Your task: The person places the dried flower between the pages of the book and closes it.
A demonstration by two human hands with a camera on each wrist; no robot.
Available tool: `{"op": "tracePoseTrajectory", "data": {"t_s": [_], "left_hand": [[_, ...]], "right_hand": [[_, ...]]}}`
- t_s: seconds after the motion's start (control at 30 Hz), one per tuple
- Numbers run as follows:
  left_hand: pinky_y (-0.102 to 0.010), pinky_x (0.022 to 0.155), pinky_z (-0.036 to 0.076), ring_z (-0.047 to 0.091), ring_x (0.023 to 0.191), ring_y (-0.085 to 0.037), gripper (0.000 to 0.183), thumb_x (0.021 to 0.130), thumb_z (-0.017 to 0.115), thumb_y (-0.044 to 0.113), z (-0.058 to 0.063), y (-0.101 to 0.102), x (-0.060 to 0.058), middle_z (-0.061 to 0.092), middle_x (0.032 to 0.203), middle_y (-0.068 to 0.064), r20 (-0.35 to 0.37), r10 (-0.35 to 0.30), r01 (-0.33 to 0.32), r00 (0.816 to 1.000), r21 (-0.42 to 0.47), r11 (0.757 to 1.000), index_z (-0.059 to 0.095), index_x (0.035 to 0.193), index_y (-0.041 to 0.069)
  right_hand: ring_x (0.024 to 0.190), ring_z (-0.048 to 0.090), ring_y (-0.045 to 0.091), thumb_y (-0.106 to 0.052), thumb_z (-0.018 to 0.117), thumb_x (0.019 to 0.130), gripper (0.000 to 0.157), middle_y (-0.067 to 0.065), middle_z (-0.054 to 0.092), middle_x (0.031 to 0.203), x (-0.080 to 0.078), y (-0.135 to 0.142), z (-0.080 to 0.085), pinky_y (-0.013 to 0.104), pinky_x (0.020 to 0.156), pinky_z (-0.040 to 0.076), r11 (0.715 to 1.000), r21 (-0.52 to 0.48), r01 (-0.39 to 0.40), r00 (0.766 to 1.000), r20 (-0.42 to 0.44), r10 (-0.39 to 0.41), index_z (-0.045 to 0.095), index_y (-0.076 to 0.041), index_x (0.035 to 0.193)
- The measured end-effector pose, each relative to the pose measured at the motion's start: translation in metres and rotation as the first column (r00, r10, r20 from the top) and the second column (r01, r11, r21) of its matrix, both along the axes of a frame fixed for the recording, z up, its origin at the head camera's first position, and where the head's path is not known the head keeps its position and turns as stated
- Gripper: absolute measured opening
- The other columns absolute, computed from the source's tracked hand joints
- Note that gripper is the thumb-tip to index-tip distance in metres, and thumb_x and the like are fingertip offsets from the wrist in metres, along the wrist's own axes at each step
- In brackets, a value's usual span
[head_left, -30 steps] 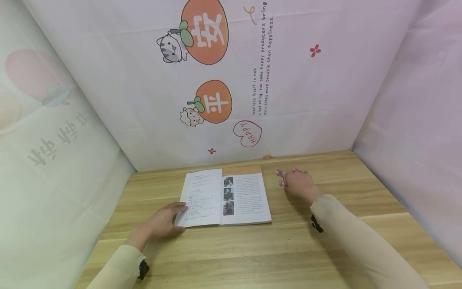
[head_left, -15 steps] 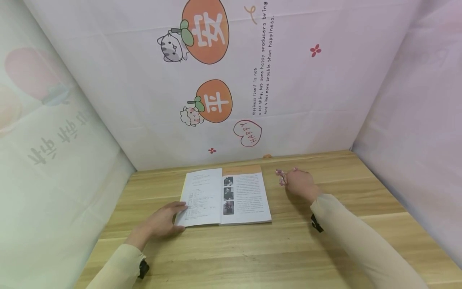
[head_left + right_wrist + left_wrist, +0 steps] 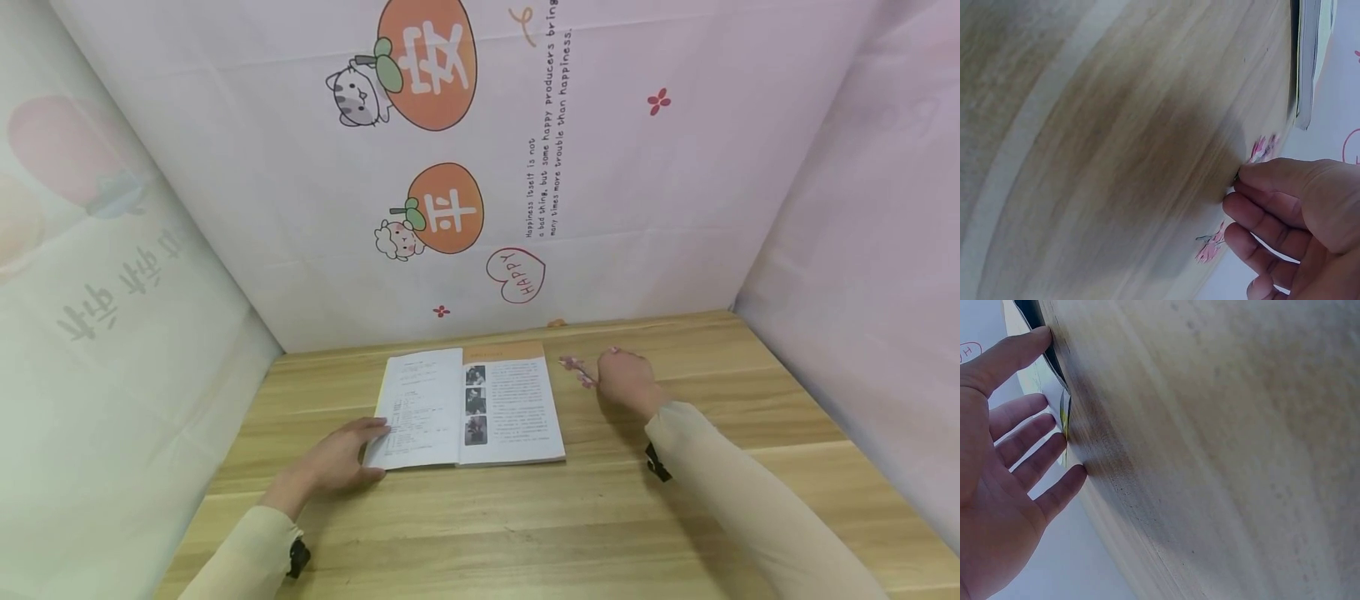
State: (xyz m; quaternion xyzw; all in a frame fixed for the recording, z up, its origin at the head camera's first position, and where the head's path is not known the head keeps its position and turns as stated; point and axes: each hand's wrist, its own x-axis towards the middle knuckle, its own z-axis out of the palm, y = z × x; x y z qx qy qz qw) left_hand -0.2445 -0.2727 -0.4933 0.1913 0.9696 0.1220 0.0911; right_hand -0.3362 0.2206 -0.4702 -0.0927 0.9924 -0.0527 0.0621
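Observation:
An open book (image 3: pixel 510 408) lies on the table, with print on both pages and several small photos down the inner side of the right one. At its lower left corner rests my left hand (image 3: pixel 341 457), thumb by the near edge and fingers over the left margin. In the left wrist view, the left fingers (image 3: pixel 1038 459) are spread and nearly straight. To the right of the book, my right hand (image 3: pixel 628 382) pinches a thin sprig of pink blossoms (image 3: pixel 577 369) low over the wood. Pink petals (image 3: pixel 1210 245) also show below the right fingertips in the right wrist view.
The wooden table (image 3: pixel 510 533) ends against a printed white cloth wall (image 3: pixel 615 250) close behind the book. More cloth hangs at the left (image 3: pixel 135 333) and right sides. Black straps (image 3: pixel 297 558) sit at both wrists.
The blossom sprig has turned and reached leftward toward the book, so more of it shows beside the right hand. The right fingers have shifted slightly; the left hand and book have stayed put.

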Motion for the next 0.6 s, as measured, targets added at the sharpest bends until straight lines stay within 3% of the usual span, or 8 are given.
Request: {"op": "tracePoseTrajectory", "data": {"t_s": [0.23, 0.4, 0.6], "left_hand": [[-0.050, 0.117, 0.039, 0.043, 0.143, -0.035, 0.073, 0.084, 0.080, 0.036, 0.0001, -0.0006, -0.0004, 0.043, 0.156, -0.011, -0.006, -0.004, 0.004, 1.000, 0.002, 1.000, 0.052, 0.145, 0.009], [-0.050, 0.117, 0.039, 0.043, 0.143, -0.034, 0.073, 0.084, 0.079, 0.037, -0.0013, -0.0011, -0.0016, 0.043, 0.156, -0.011, -0.012, -0.008, 0.008, 1.000, 0.000, 1.000, 0.052, 0.145, 0.009], [-0.050, 0.118, 0.039, 0.043, 0.143, -0.034, 0.074, 0.083, 0.079, 0.038, -0.0020, -0.0021, -0.0017, 0.043, 0.156, -0.011, -0.012, -0.009, 0.009, 1.000, -0.001, 1.000, 0.051, 0.146, 0.010]], "right_hand": [[0.059, 0.052, 0.018, -0.014, 0.055, 0.096, 0.032, 0.015, 0.067, 0.092, -0.0015, 0.0005, -0.0015, 0.029, 0.050, 0.045, 0.999, -0.013, 0.038, 0.999, 0.036, -0.037, 0.065, 0.008, 0.116], [0.056, 0.050, 0.017, -0.012, 0.053, 0.096, 0.034, 0.018, 0.067, 0.101, -0.0011, 0.0011, -0.0022, 0.028, 0.049, 0.046, 0.999, -0.024, 0.038, 0.999, 0.034, -0.037, 0.063, 0.010, 0.120], [0.057, 0.052, 0.017, -0.015, 0.054, 0.097, 0.045, 0.029, 0.065, 0.123, 0.0004, 0.0023, -0.0019, 0.029, 0.049, 0.048, 1.000, -0.009, 0.013, 1.000, 0.018, -0.013, 0.053, 0.015, 0.131]]}}
